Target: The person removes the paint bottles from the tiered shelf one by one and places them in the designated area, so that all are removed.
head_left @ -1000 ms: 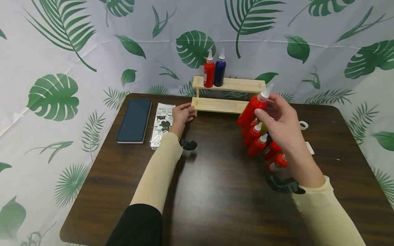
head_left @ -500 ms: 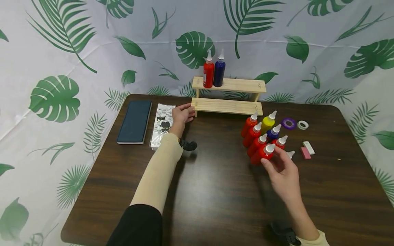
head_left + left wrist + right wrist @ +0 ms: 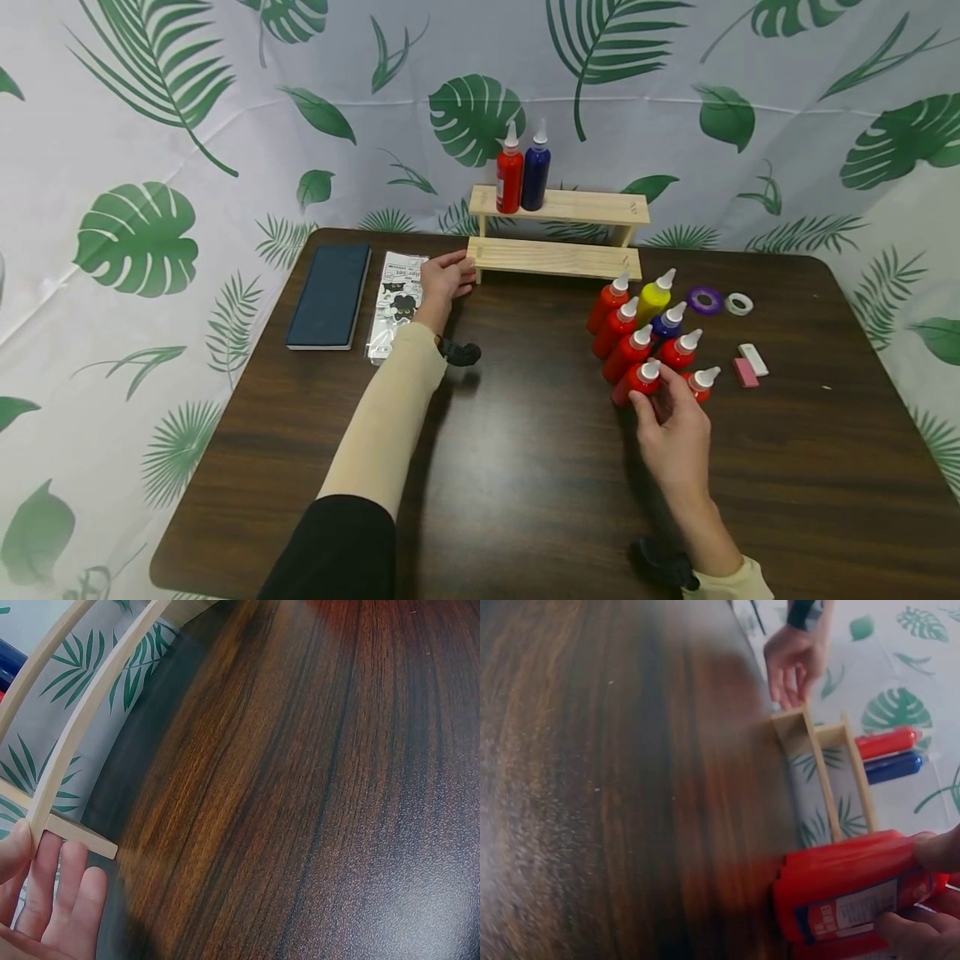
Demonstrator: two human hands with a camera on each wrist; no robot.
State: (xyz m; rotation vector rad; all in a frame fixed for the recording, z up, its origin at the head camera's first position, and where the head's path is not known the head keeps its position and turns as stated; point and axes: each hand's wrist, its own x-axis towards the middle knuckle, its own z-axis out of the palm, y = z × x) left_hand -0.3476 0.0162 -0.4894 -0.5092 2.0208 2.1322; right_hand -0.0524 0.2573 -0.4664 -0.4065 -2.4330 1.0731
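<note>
My left hand (image 3: 446, 285) pinches the left end of the lower step of a two-step wooden shelf (image 3: 555, 257). The left wrist view shows the thumb at one side of the board (image 3: 84, 712) and fingers against the other. My right hand (image 3: 677, 435) holds a red squeeze bottle (image 3: 636, 383) with a white nozzle cap, between thumb and fingers. That bottle is at the front of a row of red bottles (image 3: 626, 357); its label (image 3: 855, 909) shows in the right wrist view. Beside it, a second row has a yellow bottle (image 3: 654, 300), a blue bottle (image 3: 666, 325) and red ones (image 3: 678, 353).
A red bottle (image 3: 509, 181) and a blue bottle (image 3: 536, 177) stand on the upper step. Left lie a dark notebook (image 3: 328, 296) and a printed packet (image 3: 393, 308). Right are purple tape (image 3: 704, 301), white tape (image 3: 738, 304), a pink eraser (image 3: 746, 372) and a white one (image 3: 753, 360).
My right hand has brought the red bottle down from near the shelf to the front of the bottle row, then shifted slightly left. My left hand has stayed at the shelf.
</note>
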